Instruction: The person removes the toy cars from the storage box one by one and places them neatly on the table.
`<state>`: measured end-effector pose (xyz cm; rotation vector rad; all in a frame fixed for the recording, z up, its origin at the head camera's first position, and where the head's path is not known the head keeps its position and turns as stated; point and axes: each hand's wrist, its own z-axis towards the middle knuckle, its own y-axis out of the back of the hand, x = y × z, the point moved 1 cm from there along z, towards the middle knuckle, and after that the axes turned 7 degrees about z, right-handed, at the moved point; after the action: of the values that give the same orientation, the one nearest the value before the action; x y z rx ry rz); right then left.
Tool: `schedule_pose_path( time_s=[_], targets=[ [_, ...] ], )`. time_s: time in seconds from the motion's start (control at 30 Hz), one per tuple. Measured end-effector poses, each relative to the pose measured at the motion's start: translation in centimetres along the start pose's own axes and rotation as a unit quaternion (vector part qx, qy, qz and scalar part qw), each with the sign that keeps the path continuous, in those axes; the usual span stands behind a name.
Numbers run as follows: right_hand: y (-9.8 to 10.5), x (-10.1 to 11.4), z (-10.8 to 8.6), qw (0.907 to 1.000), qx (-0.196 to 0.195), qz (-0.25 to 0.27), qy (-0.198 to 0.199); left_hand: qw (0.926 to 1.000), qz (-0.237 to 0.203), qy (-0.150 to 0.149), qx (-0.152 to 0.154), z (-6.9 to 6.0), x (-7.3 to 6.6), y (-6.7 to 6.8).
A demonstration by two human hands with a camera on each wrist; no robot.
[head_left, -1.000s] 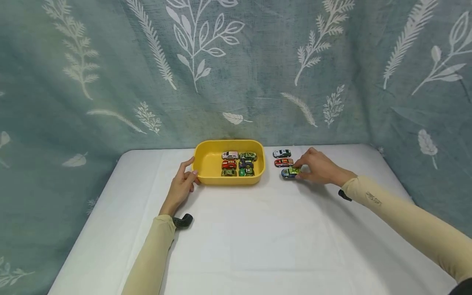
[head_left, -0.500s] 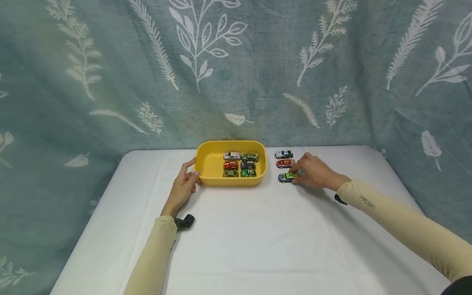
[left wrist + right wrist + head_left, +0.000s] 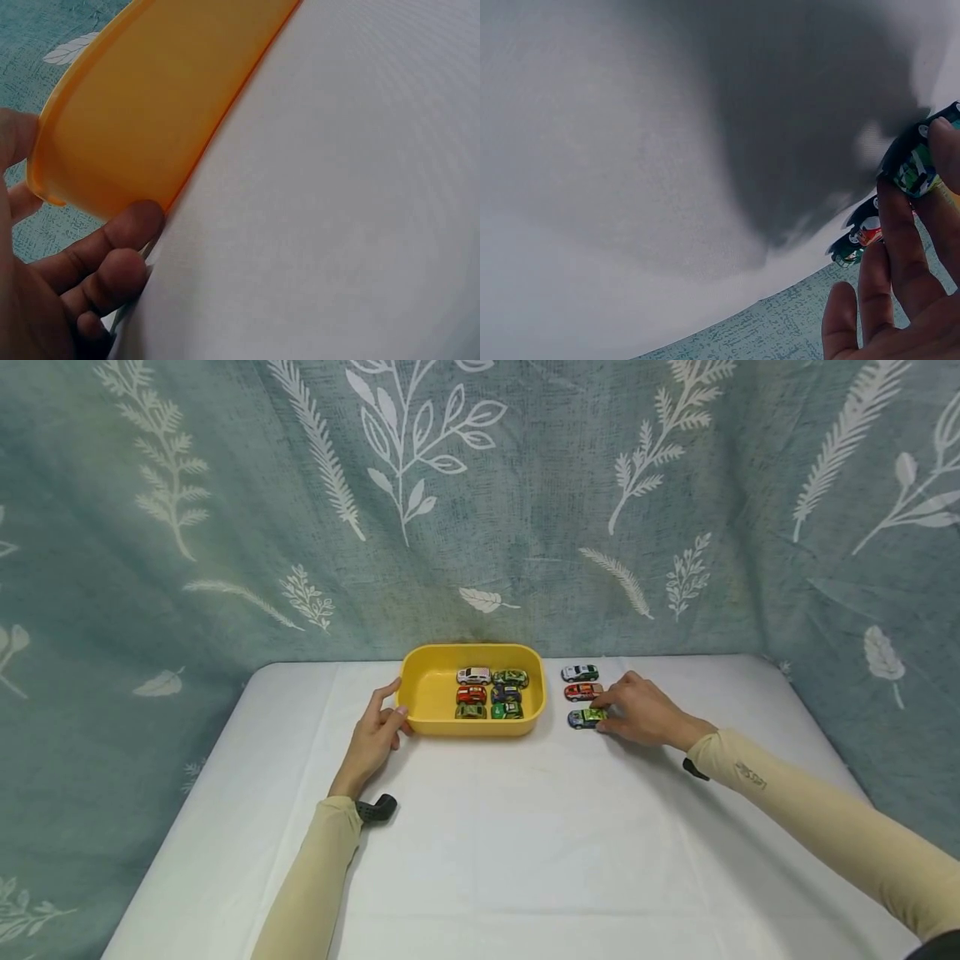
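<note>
At the left end of a yellow plastic tray (image 3: 422,693), my left hand (image 3: 369,742) holds the corner, with the index finger by the rim and the thumb at the front. In the left wrist view, fingertips touch the outer wall of the tray (image 3: 142,97). My right hand (image 3: 643,712) pinches a blue and yellow-green toy car (image 3: 584,719) on the table, right of the tray. Fingers hide part of that toy car (image 3: 913,171) in the right wrist view. Behind it stand an orange-red toy car (image 3: 582,692) and a white and green toy car (image 3: 580,672).
Inside the tray, several toy cars stand in two columns on the right side, among them a white car (image 3: 473,676) and a red car (image 3: 471,695). A white cloth (image 3: 480,843) covers the table. A green leaf-patterned curtain (image 3: 525,510) hangs behind the far edge.
My right hand has slid the blue and yellow-green toy car slightly left and nearer, below the orange-red one. The left hand stays at the tray, and the head view has shifted a little.
</note>
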<state>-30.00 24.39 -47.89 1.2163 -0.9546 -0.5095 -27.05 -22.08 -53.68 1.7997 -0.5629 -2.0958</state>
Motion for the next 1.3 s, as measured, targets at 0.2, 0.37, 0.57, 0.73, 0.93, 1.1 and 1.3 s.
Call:
schedule_pose_path(
  time_s=[0.2, 0.37, 0.57, 0.73, 0.93, 1.1, 1.3],
  targets=[
    [-0.2, -0.2, 0.2, 0.9999, -0.003, 0.007, 0.009, 1.0, 0.003, 0.009, -0.001, 0.0, 0.2, 0.1],
    [-0.3, -0.1, 0.4, 0.9999, 0.005, 0.0, -0.013, 0.9999, 0.008, 0.005, -0.009, 0.0, 0.2, 0.2],
    [0.0, 1.4, 0.4, 0.9987, 0.001, 0.006, -0.05, 0.9999, 0.01, 0.004, -0.005, 0.0, 0.3, 0.5],
    [0.9, 3.8, 1.4, 0.9988, -0.027, 0.022, -0.034, 0.9999, 0.012, 0.006, -0.005, 0.1, 0.3, 0.8],
    [1.5, 5.4, 3.7, 0.9965, -0.063, 0.055, -0.005, 0.9998, 0.013, 0.012, -0.005, 0.2, 0.4, 0.8],
    [1.6, 5.9, 6.4, 0.9906, -0.091, 0.1, 0.014, 0.9998, 0.011, 0.014, -0.006, 0.2, 0.4, 0.5],
    [1.6, 6.9, 9.6, 0.9869, -0.051, 0.153, -0.004, 0.9997, 0.009, 0.021, -0.002, 0.2, 0.2, -0.1]
  ],
)
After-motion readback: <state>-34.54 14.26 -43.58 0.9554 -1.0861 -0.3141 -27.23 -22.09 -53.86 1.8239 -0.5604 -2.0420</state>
